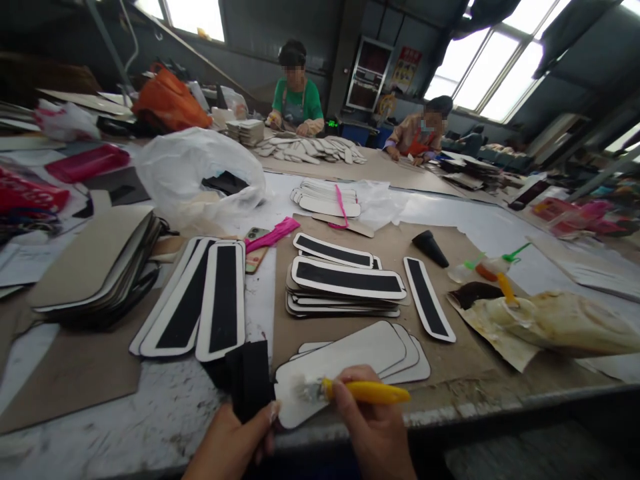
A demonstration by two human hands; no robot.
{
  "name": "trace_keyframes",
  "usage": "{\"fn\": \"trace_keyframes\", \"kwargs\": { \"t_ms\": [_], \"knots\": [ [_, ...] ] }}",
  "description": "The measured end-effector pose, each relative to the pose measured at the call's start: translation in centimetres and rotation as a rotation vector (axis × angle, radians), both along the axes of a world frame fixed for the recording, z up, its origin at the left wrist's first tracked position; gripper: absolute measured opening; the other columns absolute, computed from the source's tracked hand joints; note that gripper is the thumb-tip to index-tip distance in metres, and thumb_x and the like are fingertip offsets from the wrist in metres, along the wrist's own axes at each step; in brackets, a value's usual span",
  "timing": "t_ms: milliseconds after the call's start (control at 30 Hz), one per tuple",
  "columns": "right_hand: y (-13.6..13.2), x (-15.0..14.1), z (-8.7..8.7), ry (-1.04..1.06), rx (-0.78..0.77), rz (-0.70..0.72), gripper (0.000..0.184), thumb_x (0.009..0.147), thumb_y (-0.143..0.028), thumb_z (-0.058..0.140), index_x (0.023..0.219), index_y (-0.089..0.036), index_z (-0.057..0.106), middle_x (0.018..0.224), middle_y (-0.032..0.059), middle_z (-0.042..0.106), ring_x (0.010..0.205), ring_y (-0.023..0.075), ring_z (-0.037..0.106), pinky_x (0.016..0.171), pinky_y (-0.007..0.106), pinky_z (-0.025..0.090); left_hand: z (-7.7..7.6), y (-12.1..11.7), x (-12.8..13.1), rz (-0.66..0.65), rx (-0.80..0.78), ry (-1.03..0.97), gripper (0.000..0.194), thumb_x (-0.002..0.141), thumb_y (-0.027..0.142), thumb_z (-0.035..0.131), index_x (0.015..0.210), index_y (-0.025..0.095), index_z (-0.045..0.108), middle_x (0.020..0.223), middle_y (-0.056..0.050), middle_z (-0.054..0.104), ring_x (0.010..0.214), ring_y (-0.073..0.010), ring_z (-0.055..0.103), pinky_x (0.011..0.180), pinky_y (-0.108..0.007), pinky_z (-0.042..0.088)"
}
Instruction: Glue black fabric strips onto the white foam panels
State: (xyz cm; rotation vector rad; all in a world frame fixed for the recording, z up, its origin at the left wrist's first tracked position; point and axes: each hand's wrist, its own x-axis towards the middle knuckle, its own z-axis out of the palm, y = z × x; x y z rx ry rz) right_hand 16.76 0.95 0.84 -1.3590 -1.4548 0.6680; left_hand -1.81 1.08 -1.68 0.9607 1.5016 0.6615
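Note:
My right hand (367,413) grips a yellow-handled brush (373,392), its bristles on the left part of a pale rounded panel (347,357). That panel tops a small fanned stack at the table's front edge. In my left hand (240,433) is a bundle of black strips (249,380), and the thumb is at the panel's left end. Behind the panel lies a pile of white-bordered pieces (347,277) with black middles. One similar curved piece (429,300) lies apart on the right, and longer ones (220,300) overlap on the left.
At the right is a stained glue-coloured bag (565,320) with a yellow handle, near small bottles (493,268) and a black cone (431,248). A thick board stack (95,257) stands left, a white plastic bag (195,167) behind. Two co-workers (299,100) sit across the table.

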Motion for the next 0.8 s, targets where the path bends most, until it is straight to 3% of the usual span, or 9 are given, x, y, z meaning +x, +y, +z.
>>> {"fn": "trace_keyframes", "kwargs": {
  "t_ms": [167,267,400,533,633,800],
  "knots": [
    [1.0,4.1,0.8,-0.216,0.065,-0.198,0.010,0.078,-0.029,0.060,0.079,-0.019,0.061,0.078,0.0041,0.060,0.073,0.0195,0.058,0.070,0.032,0.047,0.5,0.2,0.2,0.013,-0.038,-0.044,0.039,0.063,0.052,0.054,0.045,0.017,0.055,0.041,-0.002,0.054,0.039,-0.0123,0.043,0.045,-0.025,0.032],
    [0.4,2.4,1.2,-0.132,0.053,-0.129,0.008,0.079,-0.028,0.058,0.079,-0.020,0.061,0.075,0.0030,0.060,0.069,0.0178,0.059,0.064,0.029,0.048,0.1,0.1,0.2,0.013,-0.048,-0.041,0.039,0.063,0.052,0.054,0.046,0.017,0.055,0.041,-0.002,0.054,0.039,-0.0119,0.043,0.044,-0.024,0.031],
    [0.3,0.5,0.4,-0.031,0.045,0.014,0.007,0.082,-0.025,0.054,0.079,-0.020,0.058,0.073,0.0017,0.058,0.066,0.0152,0.058,0.059,0.026,0.048,-0.1,-0.1,0.1,-0.016,-0.017,-0.012,0.044,0.066,0.053,0.053,0.043,0.016,0.056,0.040,-0.003,0.054,0.040,-0.0129,0.045,0.046,-0.026,0.033],
    [1.8,5.4,-0.4,-0.363,0.204,-0.159,0.008,0.081,-0.025,0.056,0.082,-0.018,0.059,0.076,0.0041,0.060,0.073,0.0177,0.059,0.069,0.031,0.048,0.3,-0.1,0.4,0.097,-0.015,-0.061,0.040,0.063,0.051,0.057,0.045,0.015,0.057,0.039,-0.003,0.055,0.038,-0.0126,0.044,0.045,-0.025,0.031],
    [2.5,9.6,-0.1,-0.561,0.271,-0.291,0.014,0.082,-0.030,0.055,0.084,-0.017,0.059,0.078,0.0055,0.061,0.074,0.0192,0.059,0.071,0.033,0.047,0.6,0.0,0.7,0.138,-0.022,-0.090,0.038,0.060,0.049,0.059,0.045,0.015,0.056,0.037,-0.002,0.053,0.035,-0.0117,0.042,0.043,-0.024,0.029],
    [2.2,10.3,1.2,-0.629,0.300,-0.266,0.016,0.084,-0.032,0.052,0.083,-0.017,0.058,0.077,0.0053,0.060,0.073,0.0191,0.060,0.072,0.033,0.047,1.4,0.3,0.7,0.150,-0.038,-0.093,0.036,0.060,0.047,0.059,0.046,0.014,0.057,0.037,-0.001,0.051,0.036,-0.0111,0.041,0.043,-0.024,0.029]
  ]
}}
